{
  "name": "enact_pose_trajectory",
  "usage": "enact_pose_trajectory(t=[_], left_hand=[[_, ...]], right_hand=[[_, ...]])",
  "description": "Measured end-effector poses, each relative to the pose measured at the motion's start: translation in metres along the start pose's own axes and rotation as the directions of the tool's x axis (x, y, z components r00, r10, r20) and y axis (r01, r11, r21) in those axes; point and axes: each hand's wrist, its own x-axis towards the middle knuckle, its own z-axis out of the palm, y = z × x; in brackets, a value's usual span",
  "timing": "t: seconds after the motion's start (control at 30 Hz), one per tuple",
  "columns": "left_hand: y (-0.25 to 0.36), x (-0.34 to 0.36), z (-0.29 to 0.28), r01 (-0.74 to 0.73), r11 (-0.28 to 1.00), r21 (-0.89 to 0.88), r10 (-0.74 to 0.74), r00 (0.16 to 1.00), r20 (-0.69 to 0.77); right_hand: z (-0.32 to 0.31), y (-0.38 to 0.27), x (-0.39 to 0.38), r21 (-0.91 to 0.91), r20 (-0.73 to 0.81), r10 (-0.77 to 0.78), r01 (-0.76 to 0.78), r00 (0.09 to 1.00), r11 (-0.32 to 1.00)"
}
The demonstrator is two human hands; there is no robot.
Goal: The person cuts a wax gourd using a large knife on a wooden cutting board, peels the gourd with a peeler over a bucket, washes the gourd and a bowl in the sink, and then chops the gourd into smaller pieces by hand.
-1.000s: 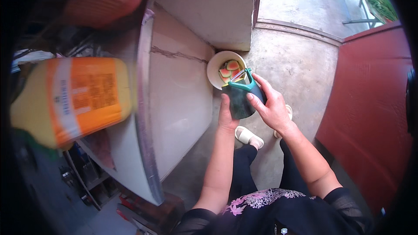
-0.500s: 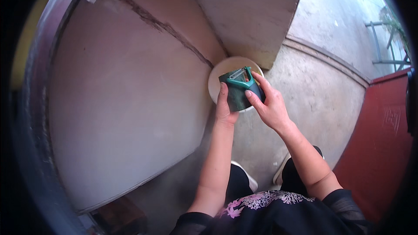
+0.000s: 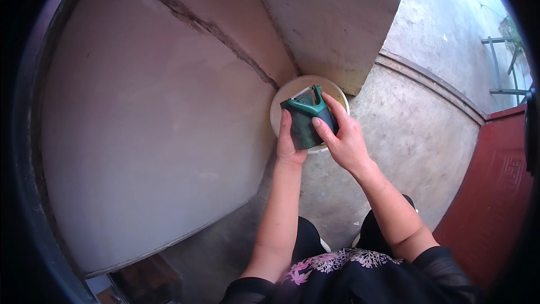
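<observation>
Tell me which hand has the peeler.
The right hand. It grips the green peeler, whereas the left hand holds the dark green piece instead.

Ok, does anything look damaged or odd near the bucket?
Yes: a dark, ragged streak runs across the pale wall toward the bucket, breaking an otherwise fairly plain surface; crack or stain, I cannot tell. Nothing odd shows on the peeler in the right hand.

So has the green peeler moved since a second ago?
Yes, forward and left: against the pale bucket, the green peeler went from its near-right rim to across its middle.
</observation>
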Motion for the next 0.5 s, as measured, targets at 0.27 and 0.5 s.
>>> enact_pose_trajectory(t=[0.27, 0.5], left_hand=[[-0.0057, 0.0060, 0.0016, -0.005, 1.000, 0.002, 0.005, 1.000, 0.018], [-0.0084, 0.0100, -0.0043, -0.007, 1.000, -0.025, 0.007, 1.000, 0.007]], right_hand=[[0.0039, 0.0107, -0.0030, -0.035, -0.080, -0.033, 0.030, 0.996, 0.999], [0.0039, 0.0087, -0.0041, -0.105, -0.051, -0.017, 0.011, 0.999, 0.994]])
